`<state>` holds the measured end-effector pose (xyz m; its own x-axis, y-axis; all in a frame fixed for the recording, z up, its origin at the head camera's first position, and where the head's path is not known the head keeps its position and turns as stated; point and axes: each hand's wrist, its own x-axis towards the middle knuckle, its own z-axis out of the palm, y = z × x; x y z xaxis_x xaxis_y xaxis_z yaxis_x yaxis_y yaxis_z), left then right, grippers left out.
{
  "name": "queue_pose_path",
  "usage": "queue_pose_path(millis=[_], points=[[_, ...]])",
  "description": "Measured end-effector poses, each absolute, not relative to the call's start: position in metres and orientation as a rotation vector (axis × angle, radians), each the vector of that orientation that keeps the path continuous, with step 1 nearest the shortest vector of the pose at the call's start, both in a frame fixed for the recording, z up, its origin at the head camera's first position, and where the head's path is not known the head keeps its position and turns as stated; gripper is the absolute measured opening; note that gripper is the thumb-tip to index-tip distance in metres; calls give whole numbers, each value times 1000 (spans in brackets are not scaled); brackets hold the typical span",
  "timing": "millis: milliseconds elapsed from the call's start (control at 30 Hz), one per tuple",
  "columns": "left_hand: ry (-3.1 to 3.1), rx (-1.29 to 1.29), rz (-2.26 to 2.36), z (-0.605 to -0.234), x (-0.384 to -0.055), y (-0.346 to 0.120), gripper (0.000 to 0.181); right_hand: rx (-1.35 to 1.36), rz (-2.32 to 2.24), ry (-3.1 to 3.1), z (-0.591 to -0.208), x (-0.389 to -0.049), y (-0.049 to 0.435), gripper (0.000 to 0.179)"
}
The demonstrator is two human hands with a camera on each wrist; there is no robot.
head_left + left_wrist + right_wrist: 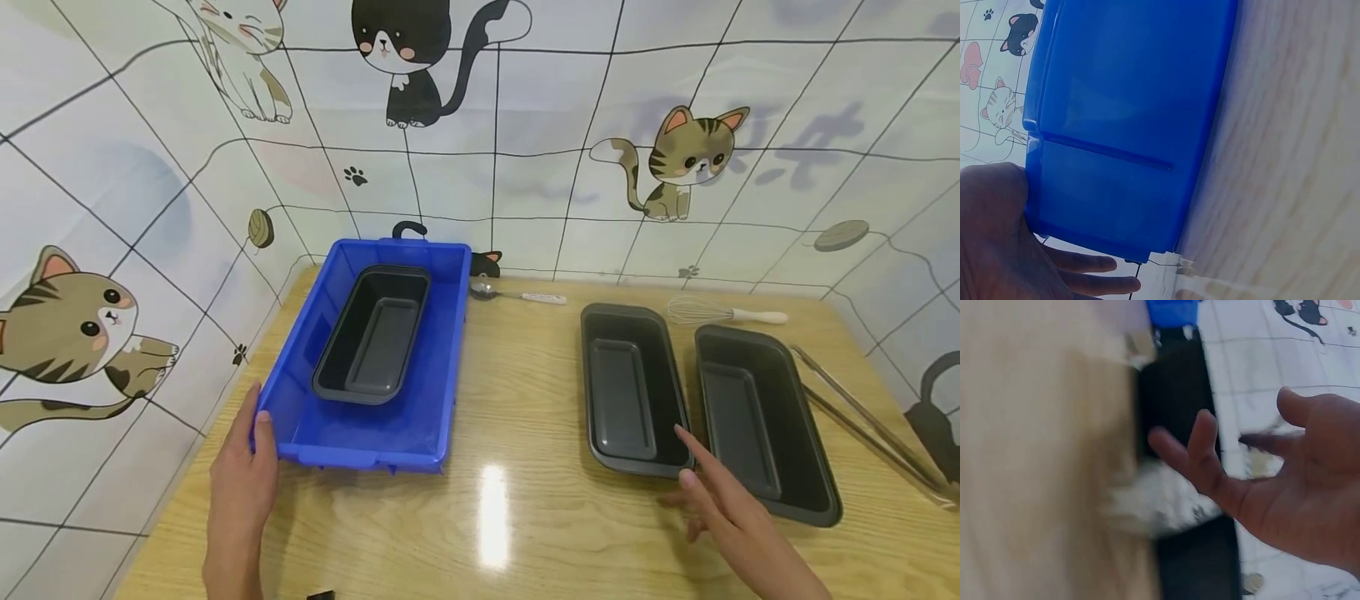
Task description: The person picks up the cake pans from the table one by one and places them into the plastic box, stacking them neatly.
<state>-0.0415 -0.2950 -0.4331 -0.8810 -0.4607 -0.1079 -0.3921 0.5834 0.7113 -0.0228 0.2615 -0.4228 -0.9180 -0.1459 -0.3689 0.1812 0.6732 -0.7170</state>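
Observation:
In the head view my left hand (pixel 243 483) is at the near left corner of a blue plastic bin (pixel 442 450). Its thumb lies by the front rim, and the other fingers extend straight along the left side, as the left wrist view also shows. A dark loaf pan (pixel 386 333) lies inside the bin. Over the near end of a second loaf pan (pixel 618 400), my right hand (pixel 731 512) hovers with fingers spread and holds nothing. A third loaf pan (pixel 738 425) stands just right of that one, partly behind the hand.
A spoon (pixel 543 297) with a white handle lies by the bin's far right corner. Behind the pans is a whisk (pixel 757 316). Metal tongs (pixel 870 408) lie at the far right. Cat-printed sheeting (pixel 540 183) surrounds the wooden table (pixel 517 433).

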Motion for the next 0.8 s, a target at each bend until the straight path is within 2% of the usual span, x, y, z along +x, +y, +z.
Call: queue_pose_path(millis=[100, 400, 633, 800], points=[[-2719, 735, -1184, -432, -42, -294, 61, -30, -1214, 2574, -437, -24, 251, 69], [-2710, 738, -1191, -433, -43, -295, 61, 160, -1612, 2365, -461, -37, 240, 67], [-2698, 734, -1196, -432, -42, -296, 61, 121, -1751, 2442, -480, -45, 239, 59], [-2700, 751, -1210, -433, -42, -295, 61, 58, -2089, 2234, -489, -52, 237, 59]])
